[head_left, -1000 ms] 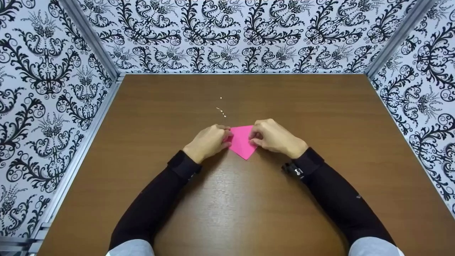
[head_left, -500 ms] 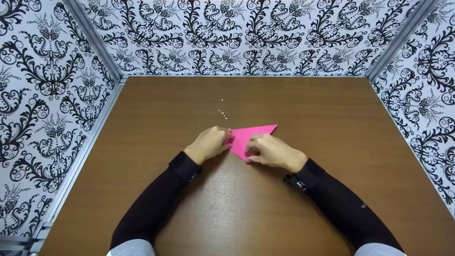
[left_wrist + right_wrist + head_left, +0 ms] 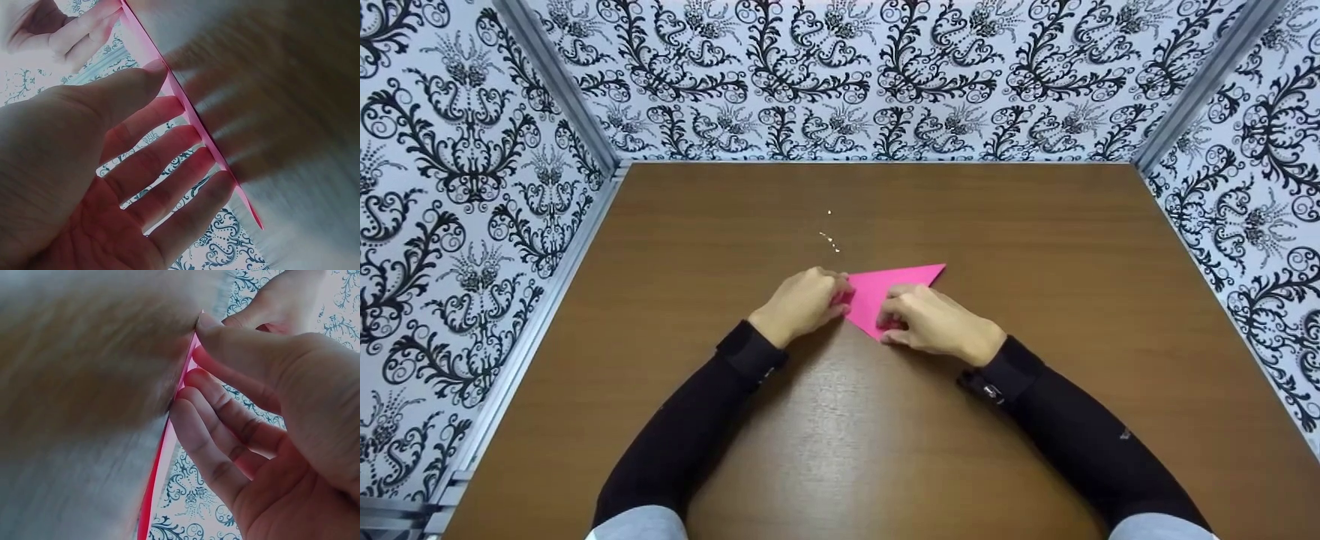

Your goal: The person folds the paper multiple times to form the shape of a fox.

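Observation:
A folded sheet of pink paper (image 3: 870, 289) lies on the brown table (image 3: 840, 450) between my hands, one pointed corner toward the far right and another toward me. My left hand (image 3: 802, 304) presses its left end, which is hidden under the fingers. In the left wrist view, the spread fingers (image 3: 185, 138) and thumb meet the paper's thin edge. My right hand (image 3: 934, 322) rests fingertips on the paper near its front corner, thumb right at that corner. From the right wrist view, the gently bent fingers (image 3: 191, 422) touch the pink sheet (image 3: 149, 500), whose layers part slightly.
Several tiny white specks (image 3: 830, 240) lie on the table beyond the paper. Walls with a black-and-white scroll pattern (image 3: 840, 82) enclose the back and sides, with metal rails (image 3: 559, 82) at the corners.
My right hand has moved from the paper's right side toward me, to the front corner, uncovering the far right point. The left hand keeps its place on the paper.

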Available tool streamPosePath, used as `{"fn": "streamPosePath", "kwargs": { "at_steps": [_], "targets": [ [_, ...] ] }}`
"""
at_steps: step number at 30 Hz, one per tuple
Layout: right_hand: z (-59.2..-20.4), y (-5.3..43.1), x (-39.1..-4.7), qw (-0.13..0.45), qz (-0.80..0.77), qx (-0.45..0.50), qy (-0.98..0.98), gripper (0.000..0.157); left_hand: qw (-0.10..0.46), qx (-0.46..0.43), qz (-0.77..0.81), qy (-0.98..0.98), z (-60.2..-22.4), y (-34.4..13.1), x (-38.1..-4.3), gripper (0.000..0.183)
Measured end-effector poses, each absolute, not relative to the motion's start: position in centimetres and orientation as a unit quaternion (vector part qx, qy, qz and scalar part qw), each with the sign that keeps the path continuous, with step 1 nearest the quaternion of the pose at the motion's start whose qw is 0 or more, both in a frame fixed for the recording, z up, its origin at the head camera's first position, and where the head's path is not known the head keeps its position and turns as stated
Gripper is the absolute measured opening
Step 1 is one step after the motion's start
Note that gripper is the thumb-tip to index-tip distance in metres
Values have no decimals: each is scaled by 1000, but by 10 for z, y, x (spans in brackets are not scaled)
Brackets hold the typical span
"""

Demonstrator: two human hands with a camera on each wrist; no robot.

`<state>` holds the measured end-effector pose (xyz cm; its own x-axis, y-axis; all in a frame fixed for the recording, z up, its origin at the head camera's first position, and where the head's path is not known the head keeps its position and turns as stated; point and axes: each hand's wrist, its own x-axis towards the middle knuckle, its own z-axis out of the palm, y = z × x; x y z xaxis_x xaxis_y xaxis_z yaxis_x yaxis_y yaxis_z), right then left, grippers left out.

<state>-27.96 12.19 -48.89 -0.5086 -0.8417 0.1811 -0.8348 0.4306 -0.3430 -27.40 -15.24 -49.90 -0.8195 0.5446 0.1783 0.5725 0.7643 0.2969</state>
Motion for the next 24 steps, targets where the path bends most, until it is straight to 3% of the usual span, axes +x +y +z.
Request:
{"fn": "streamPosePath", "kwargs": {
  "at_steps": [15,24],
  "targets": [
    [-486,121,-280,14,-183,-499,847,8,45,-304,-167,-937,-498,-153,-276,14],
    [-489,120,-278,-11,-164,-502,849,15,46,-306,-158,-938,-499,-153,-275,17]
  ]
}}
